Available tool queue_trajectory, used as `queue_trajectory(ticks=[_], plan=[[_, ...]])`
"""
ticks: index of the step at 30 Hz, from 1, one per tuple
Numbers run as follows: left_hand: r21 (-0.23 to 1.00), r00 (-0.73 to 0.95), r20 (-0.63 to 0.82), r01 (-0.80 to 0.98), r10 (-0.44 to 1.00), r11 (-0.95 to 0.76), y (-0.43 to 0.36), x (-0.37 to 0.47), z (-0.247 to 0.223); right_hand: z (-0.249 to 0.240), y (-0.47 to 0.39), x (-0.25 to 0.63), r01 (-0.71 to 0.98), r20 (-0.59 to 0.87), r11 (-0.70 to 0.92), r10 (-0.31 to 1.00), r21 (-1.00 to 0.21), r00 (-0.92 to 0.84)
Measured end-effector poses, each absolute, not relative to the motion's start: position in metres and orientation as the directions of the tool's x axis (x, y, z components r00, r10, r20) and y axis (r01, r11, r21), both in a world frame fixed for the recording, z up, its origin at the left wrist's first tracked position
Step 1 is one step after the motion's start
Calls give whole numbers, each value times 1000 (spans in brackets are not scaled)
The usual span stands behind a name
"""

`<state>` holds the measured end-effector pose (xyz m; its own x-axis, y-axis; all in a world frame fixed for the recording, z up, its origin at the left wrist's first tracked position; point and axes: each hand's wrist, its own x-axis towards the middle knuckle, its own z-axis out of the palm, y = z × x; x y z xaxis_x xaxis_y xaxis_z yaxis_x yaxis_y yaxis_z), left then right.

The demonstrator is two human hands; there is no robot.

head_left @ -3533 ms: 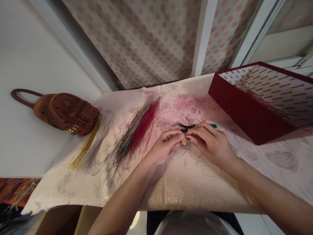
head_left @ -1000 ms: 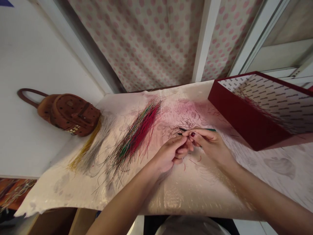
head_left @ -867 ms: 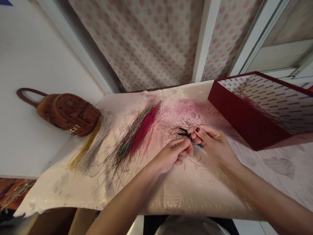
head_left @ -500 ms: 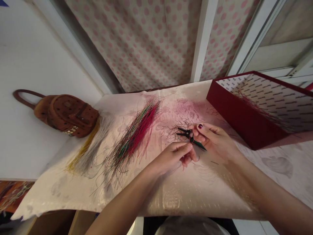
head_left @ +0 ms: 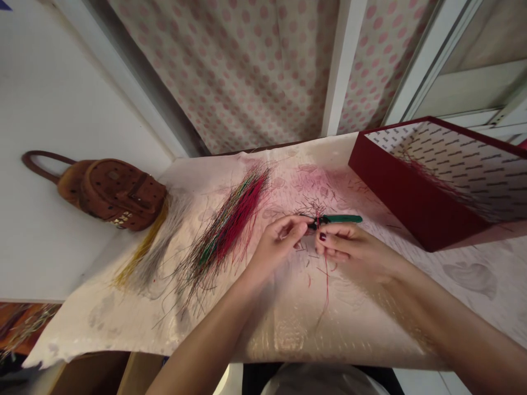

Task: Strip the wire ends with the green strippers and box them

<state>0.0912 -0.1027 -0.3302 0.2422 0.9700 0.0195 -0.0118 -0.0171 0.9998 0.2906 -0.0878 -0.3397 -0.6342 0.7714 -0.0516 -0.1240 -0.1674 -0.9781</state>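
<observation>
My left hand (head_left: pixel 284 236) is closed in a pinch, its fingertips by the black jaws of a small pair of wire cutters (head_left: pixel 341 218) with a green handle. What those fingertips hold is too small to make out. Close beside it, my right hand (head_left: pixel 349 244) pinches a thin red wire (head_left: pixel 327 280) that hangs down toward me and also shows above the fingers. The cutters lie level behind the fingers, handle to the right; whether either hand grips them is hard to see. Short wire offcuts (head_left: pixel 317 200) are scattered just beyond.
Left of my hands lies a bundle of red, green and dark wires (head_left: pixel 234 219), then silver wires (head_left: pixel 164 241) and gold wires (head_left: pixel 142 249). A brown backpack-shaped bag (head_left: pixel 119 192) stands at the far left. An open dark red box (head_left: pixel 403 197) with wires inside is on the right.
The cutters have turned so that their handle points straight right. My left hand has moved left and up, my right hand slightly down, and a length of red wire now hangs below it.
</observation>
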Motion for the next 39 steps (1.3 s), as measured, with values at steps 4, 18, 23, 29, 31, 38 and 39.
queue_trajectory(ticks=[4,18,23,29,31,38,39], plan=[[980,234,-2,-194,972,49,-103,94,-331,-339,-92,285,-125,-87,-246,700,-961,-709],[893,219,-77,-419,973,165,-105,97,-338,-342,-93,281,-162,-129,-363,657,-917,-743],[890,201,-81,-426,976,161,-104,98,-339,-342,-93,282,-156,-138,-376,646,-913,-751],[891,169,-79,-430,983,145,-103,99,-340,-342,-93,282,-150,-153,-389,647,-909,-747],[886,158,-77,-442,984,140,-104,99,-340,-342,-94,282,-152,-155,-391,651,-908,-743],[840,167,-52,-526,985,134,-103,98,-341,-344,-94,280,-183,-116,-361,666,-915,-737],[841,161,-42,-527,986,122,-103,98,-341,-344,-94,280,-180,-116,-360,664,-916,-738]])
